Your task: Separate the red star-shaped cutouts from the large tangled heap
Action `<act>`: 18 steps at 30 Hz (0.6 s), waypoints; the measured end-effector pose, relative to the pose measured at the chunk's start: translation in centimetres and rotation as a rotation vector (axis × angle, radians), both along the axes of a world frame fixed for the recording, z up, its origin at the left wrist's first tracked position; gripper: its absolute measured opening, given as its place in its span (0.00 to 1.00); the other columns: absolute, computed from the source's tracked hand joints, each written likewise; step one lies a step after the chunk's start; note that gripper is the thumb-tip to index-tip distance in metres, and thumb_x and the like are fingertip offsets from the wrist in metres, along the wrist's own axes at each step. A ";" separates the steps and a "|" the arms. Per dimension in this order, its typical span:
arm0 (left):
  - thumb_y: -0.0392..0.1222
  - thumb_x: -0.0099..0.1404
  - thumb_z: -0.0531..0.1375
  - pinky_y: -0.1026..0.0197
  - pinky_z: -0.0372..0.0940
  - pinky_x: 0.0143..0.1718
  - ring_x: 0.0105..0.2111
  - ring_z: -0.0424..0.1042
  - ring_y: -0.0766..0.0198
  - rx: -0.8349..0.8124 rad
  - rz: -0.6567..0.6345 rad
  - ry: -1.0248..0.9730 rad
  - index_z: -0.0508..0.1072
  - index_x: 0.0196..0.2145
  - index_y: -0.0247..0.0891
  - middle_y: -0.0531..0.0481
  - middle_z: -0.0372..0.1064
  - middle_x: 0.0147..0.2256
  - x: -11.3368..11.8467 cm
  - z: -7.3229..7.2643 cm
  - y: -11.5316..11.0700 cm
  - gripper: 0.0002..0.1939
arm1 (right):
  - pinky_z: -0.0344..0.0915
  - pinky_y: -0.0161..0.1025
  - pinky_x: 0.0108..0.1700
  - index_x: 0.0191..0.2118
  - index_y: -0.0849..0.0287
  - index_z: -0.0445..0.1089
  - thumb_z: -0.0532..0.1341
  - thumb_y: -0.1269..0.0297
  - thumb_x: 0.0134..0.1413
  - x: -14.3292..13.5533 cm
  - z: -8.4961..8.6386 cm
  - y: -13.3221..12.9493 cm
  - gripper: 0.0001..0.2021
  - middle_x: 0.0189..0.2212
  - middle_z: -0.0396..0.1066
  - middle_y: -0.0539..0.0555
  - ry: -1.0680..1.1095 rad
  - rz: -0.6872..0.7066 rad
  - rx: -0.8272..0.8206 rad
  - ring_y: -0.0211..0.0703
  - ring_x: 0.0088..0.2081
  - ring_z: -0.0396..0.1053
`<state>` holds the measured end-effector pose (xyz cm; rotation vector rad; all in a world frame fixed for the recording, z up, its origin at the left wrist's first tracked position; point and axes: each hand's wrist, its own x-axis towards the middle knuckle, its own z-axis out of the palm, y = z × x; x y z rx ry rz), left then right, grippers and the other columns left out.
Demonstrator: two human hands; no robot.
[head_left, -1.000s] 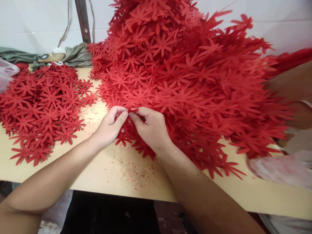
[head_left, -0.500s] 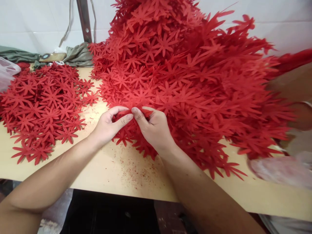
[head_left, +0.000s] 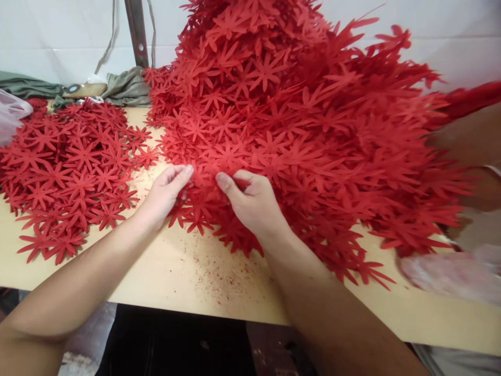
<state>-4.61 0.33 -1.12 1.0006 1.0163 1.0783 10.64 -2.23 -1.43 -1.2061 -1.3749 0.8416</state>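
Note:
A tall heap of red flower-shaped cutouts (head_left: 274, 125) covers the middle and right of the pale table (head_left: 156, 271). At its front edge, my left hand (head_left: 166, 190) pinches thumb against fingers; whatever it grips blends into the red behind. My right hand (head_left: 250, 198) is a short way to the right, its fingers curled round a piece of red cutout that shows between thumb and forefinger. A gap separates the two hands. To the left lies a lower, flatter pile of red cutouts (head_left: 74, 172).
Green-grey cloths (head_left: 127, 86) lie along the white tiled wall, by a metal post (head_left: 136, 36). A clear plastic bag (head_left: 11, 112) is at the far left, another (head_left: 450, 271) at the right. Red crumbs dot the table front.
My hands have moved apart: the left went left and slightly up, the right a little to the right. The red piece that was between both sets of fingertips no longer spans them visibly.

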 end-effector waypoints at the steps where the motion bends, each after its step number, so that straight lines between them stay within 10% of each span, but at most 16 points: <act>1: 0.48 0.54 0.67 0.67 0.53 0.22 0.20 0.58 0.75 -0.010 -0.031 0.024 0.71 0.33 0.38 0.57 0.63 0.22 0.2 0.0 -0.2 0.14 | 0.47 0.33 0.20 0.17 0.57 0.50 0.61 0.43 0.49 0.0 0.2 0.0 0.27 0.15 0.44 0.44 -0.006 -0.026 0.004 0.29 0.19 0.44; 18: 0.49 0.50 0.68 0.68 0.55 0.25 0.20 0.57 0.76 0.200 -0.158 0.004 0.70 0.23 0.35 0.59 0.62 0.19 0.5 -0.1 -0.8 0.16 | 0.54 0.33 0.22 0.16 0.58 0.55 0.56 0.34 0.46 -0.5 0.7 -0.2 0.29 0.14 0.49 0.45 -0.010 0.166 -0.054 0.29 0.19 0.48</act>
